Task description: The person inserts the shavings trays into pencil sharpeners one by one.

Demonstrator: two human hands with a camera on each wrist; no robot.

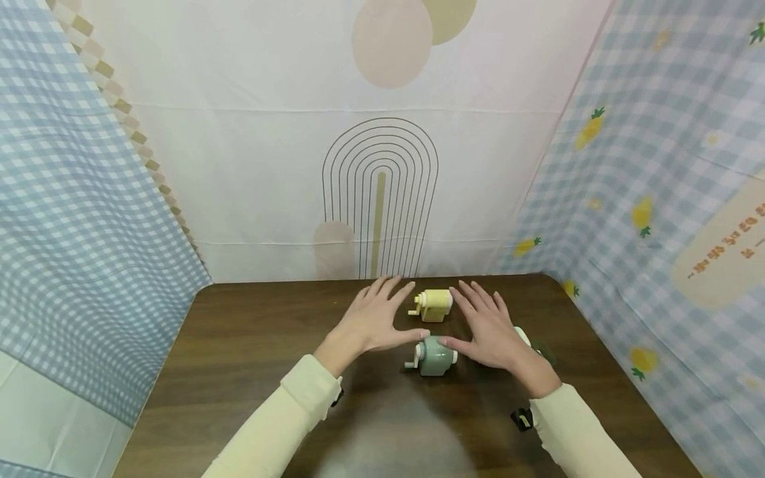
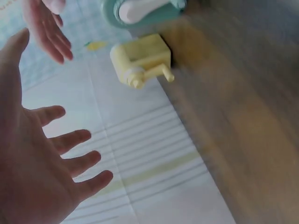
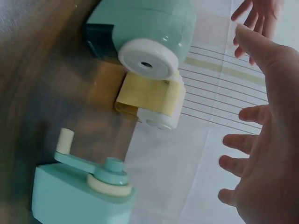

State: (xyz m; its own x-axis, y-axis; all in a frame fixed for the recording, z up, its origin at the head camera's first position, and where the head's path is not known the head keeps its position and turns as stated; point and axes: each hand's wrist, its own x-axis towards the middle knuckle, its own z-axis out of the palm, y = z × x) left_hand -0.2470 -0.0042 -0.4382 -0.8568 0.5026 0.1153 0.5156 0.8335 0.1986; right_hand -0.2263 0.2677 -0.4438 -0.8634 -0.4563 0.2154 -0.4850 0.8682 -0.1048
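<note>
My left hand (image 1: pixel 373 318) is held over the table with its fingers spread and straight, holding nothing. My right hand (image 1: pixel 487 328) mirrors it, fingers also spread. Between them stands a grey-green crank pencil sharpener (image 1: pixel 436 358), its crank on the left; both thumbs appear just above its top in the head view. Behind it is a yellow crank pencil sharpener (image 1: pixel 435 305), close to the right fingertips in that view. A mint crank pencil sharpener (image 3: pixel 79 196) shows in the right wrist view; in the head view, the right hand and wrist hide most of it.
The dark wooden table (image 1: pixel 239 352) ends at a white patterned cloth (image 1: pixel 263 186) behind. Blue checked cloths hang on the left (image 1: pixel 89 199) and right (image 1: pixel 627 166). A small black item (image 1: pixel 522 419) is by the right sleeve.
</note>
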